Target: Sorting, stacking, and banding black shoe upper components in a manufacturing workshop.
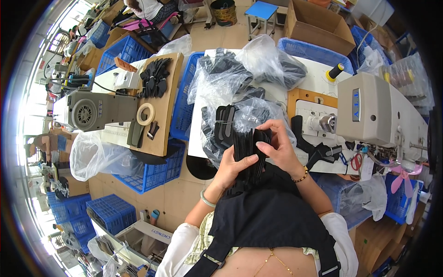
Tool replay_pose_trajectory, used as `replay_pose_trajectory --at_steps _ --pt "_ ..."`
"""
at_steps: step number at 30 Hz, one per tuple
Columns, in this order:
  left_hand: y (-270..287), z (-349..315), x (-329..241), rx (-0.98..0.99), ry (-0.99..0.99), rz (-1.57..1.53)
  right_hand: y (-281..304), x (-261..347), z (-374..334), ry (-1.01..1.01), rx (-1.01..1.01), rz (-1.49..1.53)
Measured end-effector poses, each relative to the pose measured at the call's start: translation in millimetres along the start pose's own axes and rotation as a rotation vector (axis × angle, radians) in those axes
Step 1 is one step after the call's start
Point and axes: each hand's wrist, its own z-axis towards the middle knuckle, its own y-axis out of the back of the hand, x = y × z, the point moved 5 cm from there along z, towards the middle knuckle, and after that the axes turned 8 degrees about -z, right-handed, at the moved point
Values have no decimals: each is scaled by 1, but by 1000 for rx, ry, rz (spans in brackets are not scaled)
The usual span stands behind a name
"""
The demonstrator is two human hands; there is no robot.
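Between my two hands, just in front of my dark apron, is a thick stack of thin black pieces (243, 147). My left hand (233, 165) grips its left side, thumb across the front. On its right side my right hand (278, 147) pinches some of the pieces between thumb and fingers. Whether the pieces are cloth or leather I cannot make out. Just beyond the stack lies a tied bundle of dark strap-like pieces (224, 122), on clear plastic bags (251, 113) filled with more black pieces.
At the right stands a sewing machine (369, 104) with a black thread cone (335, 72) and red-handled scissors (356, 161) nearby. Another machine (92, 111) is at the left, beside a wooden board (168, 106) with black pieces and a tape roll (146, 114). A blue crate (154, 173) sits below.
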Motion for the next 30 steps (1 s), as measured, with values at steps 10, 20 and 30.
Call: replay_pose_trajectory --at_steps 10,20,30 --pt "1 0 1 39 8 -21 3 -1 6 86 85 -113" --pt "3 -2 4 47 5 42 -2 9 9 48 79 -236" --pt "13 -2 15 87 29 -70 -2 19 6 145 78 -256"
